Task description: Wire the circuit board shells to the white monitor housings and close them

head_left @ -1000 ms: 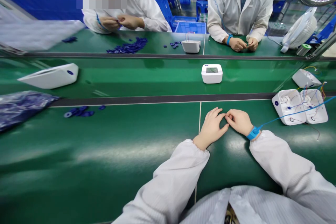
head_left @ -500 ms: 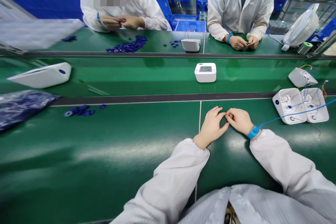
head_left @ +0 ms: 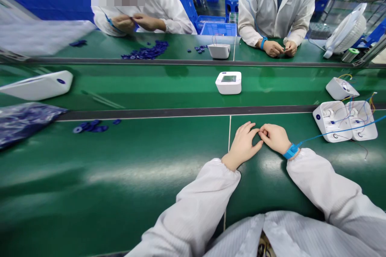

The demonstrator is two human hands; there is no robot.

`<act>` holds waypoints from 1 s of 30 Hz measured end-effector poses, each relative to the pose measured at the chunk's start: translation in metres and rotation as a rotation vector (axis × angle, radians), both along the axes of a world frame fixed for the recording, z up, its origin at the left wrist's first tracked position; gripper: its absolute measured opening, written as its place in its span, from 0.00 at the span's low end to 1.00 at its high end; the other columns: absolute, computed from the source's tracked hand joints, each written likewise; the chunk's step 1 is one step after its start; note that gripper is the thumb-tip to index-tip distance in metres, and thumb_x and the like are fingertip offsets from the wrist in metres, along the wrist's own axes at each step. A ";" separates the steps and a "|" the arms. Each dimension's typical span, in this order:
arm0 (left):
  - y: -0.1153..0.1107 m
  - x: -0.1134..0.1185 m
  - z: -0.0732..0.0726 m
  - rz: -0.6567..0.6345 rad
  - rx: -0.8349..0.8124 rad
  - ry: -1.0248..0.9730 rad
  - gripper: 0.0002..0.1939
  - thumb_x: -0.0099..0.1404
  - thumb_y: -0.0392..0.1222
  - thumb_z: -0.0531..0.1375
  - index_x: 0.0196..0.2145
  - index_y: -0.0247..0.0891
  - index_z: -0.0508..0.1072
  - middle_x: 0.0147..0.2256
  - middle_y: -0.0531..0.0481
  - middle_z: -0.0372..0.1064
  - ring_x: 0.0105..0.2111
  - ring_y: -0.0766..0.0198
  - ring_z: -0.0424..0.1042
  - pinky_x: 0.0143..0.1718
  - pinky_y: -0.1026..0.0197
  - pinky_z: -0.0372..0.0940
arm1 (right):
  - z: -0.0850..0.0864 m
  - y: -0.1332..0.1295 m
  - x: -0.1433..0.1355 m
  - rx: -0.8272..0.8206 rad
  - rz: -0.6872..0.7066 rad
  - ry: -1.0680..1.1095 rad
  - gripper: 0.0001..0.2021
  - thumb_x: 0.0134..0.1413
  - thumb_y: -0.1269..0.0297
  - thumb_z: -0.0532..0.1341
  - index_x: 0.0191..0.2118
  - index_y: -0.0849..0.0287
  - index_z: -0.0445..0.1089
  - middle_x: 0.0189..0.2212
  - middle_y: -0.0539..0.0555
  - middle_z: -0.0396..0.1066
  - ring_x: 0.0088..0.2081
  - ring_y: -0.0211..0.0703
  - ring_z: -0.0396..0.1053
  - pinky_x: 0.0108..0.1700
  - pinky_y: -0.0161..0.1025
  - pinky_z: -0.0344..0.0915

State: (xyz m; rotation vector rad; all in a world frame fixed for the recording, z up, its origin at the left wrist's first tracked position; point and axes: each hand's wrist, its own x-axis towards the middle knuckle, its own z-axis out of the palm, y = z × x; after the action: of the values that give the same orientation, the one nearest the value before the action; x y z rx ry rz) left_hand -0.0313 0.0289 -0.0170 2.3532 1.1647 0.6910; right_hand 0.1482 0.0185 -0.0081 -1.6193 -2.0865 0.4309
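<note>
My left hand rests on the green tabletop, fingers stretched and thumb apart, holding nothing. Beside it, my right hand is closed, with its fingers curled in and the thumb side touching the left fingertips; I see nothing in it. A blue wrist strap with a blue cord circles my right wrist. Nearest to the right hand are two open white housings with wires inside. Beyond my hands, a white device with a small grey screen lies on the green conveyor belt.
At left lie small dark-blue round parts and a plastic bag of blue parts. The belt also carries a white casing and a wired housing. Two co-workers in white coats sit opposite, near a blue pile and a white fan.
The white pieces on the belt have shifted left. My hands have stayed in place. The left co-worker's hands have moved slightly.
</note>
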 end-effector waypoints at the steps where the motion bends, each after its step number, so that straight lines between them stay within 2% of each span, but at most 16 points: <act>1: 0.000 0.000 0.000 -0.001 -0.003 0.004 0.20 0.63 0.45 0.61 0.53 0.38 0.72 0.59 0.37 0.66 0.64 0.44 0.60 0.65 0.38 0.57 | 0.000 0.000 0.000 -0.001 0.000 0.000 0.03 0.58 0.67 0.61 0.32 0.55 0.69 0.26 0.47 0.70 0.30 0.38 0.66 0.35 0.36 0.57; 30: 0.000 -0.001 0.002 -0.002 -0.001 0.011 0.20 0.63 0.45 0.62 0.52 0.37 0.73 0.59 0.38 0.66 0.64 0.44 0.60 0.65 0.39 0.57 | -0.001 0.000 0.000 0.016 -0.001 0.010 0.03 0.58 0.67 0.61 0.32 0.56 0.69 0.25 0.46 0.70 0.29 0.38 0.66 0.35 0.35 0.56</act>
State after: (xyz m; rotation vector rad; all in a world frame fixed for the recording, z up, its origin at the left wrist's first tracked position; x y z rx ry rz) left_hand -0.0319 0.0285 -0.0153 2.3599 1.1674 0.6780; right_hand 0.1477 0.0182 -0.0089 -1.6052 -2.0768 0.4198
